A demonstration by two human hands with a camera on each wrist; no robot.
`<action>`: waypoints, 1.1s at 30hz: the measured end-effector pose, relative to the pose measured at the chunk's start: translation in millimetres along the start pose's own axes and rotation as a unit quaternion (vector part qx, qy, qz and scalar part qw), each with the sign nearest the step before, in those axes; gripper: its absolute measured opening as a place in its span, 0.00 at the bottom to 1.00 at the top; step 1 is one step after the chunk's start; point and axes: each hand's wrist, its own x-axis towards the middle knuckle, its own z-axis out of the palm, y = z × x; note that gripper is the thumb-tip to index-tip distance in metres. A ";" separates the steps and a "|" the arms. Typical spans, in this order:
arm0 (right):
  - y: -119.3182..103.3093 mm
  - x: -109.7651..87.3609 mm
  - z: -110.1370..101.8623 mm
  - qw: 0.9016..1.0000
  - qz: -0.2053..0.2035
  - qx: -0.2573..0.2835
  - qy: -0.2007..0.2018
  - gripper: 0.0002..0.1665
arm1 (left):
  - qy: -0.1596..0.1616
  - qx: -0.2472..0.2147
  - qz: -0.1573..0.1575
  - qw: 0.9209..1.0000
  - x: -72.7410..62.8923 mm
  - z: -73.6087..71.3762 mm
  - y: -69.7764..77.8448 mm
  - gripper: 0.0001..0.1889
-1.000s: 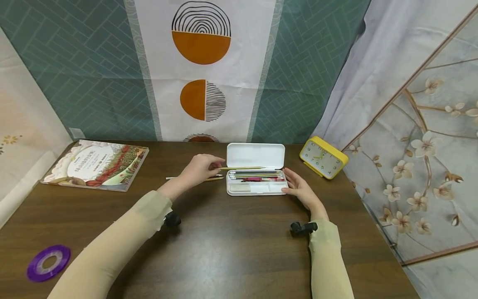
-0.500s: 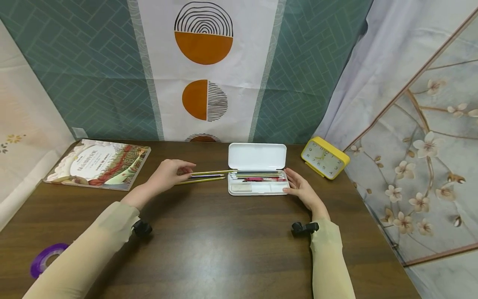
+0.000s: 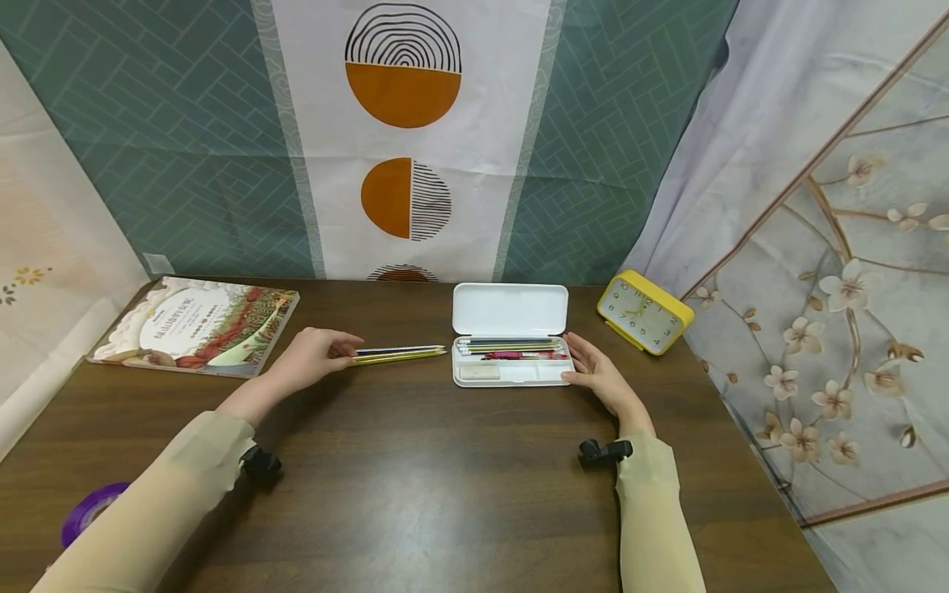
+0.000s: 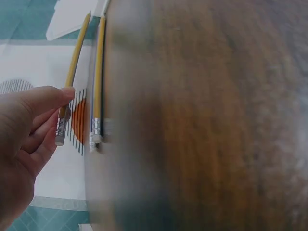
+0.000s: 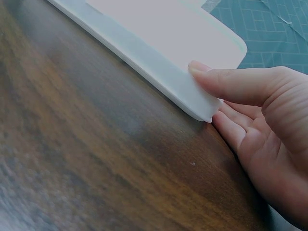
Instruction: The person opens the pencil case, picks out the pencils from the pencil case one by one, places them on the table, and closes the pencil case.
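My left hand pinches a yellow pencil near its eraser end, between thumb and fingers. Beside it lie more pencils on the table, a yellow one and a bluish one, their eraser ends towards me in the left wrist view. The white pencil case lies with its lid raised, to the right of those pencils. Inside it are several pencils, a red pen-like item and a whitish eraser. My right hand grips the case's right end, thumb on the rim.
A yellow alarm clock stands at the back right. At the back left lies a picture book. A purple tape roll is partly covered by my left sleeve. The patterned curtain hangs behind the wooden table.
My left hand has moved left, drawing the pencil from over the case to beside the pencils on the table. My right hand has stayed on the case.
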 end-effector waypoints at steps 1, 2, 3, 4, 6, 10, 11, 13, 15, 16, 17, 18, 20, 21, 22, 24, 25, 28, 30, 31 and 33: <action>0.1 0.2 -0.2 1.000 0.000 -0.001 0.000 0.51 | -0.005 -0.002 -0.001 1.000 -0.4 1.0 -1.3 0.15; 0.3 0.3 -0.4 1.000 -0.001 0.000 -0.001 0.51 | -0.009 -0.003 -0.003 1.000 -0.7 2.2 -2.1 0.15; 0.5 0.4 -0.6 1.000 -0.001 0.000 -0.002 0.50 | -0.014 -0.004 -0.003 1.000 -0.9 3.4 -2.7 0.15; 0.6 0.4 -0.8 1.000 -0.002 -0.001 -0.002 0.50 | -0.019 -0.004 -0.004 1.000 -1.1 4.6 -2.8 0.15; 0.7 0.4 -1.2 1.000 -0.004 -0.001 -0.002 0.50 | -0.027 -0.008 -0.006 1.000 -1.0 6.3 -1.5 0.15; 0.8 0.1 -1.1 1.000 -0.004 -0.001 -0.001 0.50 | -0.040 -0.012 -0.008 0.999 0.0 8.6 1.2 0.15; 0.7 -0.1 -1.0 1.000 -0.004 -0.001 -0.001 0.50 | -0.042 -0.011 -0.006 0.999 0.4 9.1 1.8 0.14; 0.7 -0.2 -0.7 1.000 -0.003 0.000 -0.001 0.51 | -0.046 -0.005 -0.005 0.999 1.2 9.8 2.3 0.14; 0.6 -0.2 -0.3 1.000 -0.003 0.000 -0.001 0.51 | -0.050 0.001 -0.002 0.999 2.1 10.7 2.2 0.13; 0.5 -0.3 -0.3 1.000 -0.002 0.000 -0.001 0.51 | -0.052 0.005 -0.001 0.999 2.6 11.2 2.0 0.13; 0.5 -0.3 -0.3 1.000 -0.002 0.000 -0.001 0.51 | -0.055 0.008 0.001 0.998 2.9 11.5 1.8 0.13; 0.4 -0.2 -0.4 1.000 -0.002 0.000 0.000 0.51 | -0.056 0.011 0.001 0.998 3.2 11.8 1.6 0.13; 0.6 -0.2 -0.3 1.000 -0.003 -0.001 0.000 0.51 | -0.060 0.016 0.001 0.998 3.4 12.1 1.2 0.13; 0.7 -0.1 -0.3 1.000 -0.003 0.000 0.000 0.51 | -0.062 0.018 0.001 0.998 3.4 12.2 0.9 0.13; 0.8 -0.1 -0.4 1.000 -0.003 0.000 0.000 0.51 | -0.064 0.019 0.000 0.998 3.3 12.3 0.9 0.13; 1.1 0.0 -0.7 1.000 -0.003 0.000 0.000 0.51 | -0.068 0.021 -0.002 0.997 3.0 12.4 1.1 0.13; 1.3 0.2 -0.8 1.000 -0.003 -0.001 0.000 0.50 | -0.070 0.022 -0.002 0.997 2.9 12.6 1.2 0.13; 1.7 0.4 -1.0 1.000 -0.001 -0.001 0.001 0.50 | -0.074 0.023 0.001 0.997 2.9 12.9 2.0 0.13; 2.1 0.9 -1.3 1.000 -0.001 -0.003 0.002 0.50 | -0.076 0.024 0.002 0.997 2.9 13.0 2.8 0.13; 2.2 1.1 -1.4 1.000 -0.001 -0.004 0.002 0.50 | -0.077 0.025 0.002 0.997 2.9 13.0 3.2 0.13; 2.5 1.6 -1.4 1.000 -0.001 -0.004 0.001 0.50 | -0.077 0.027 0.000 0.997 2.9 12.7 4.2 0.14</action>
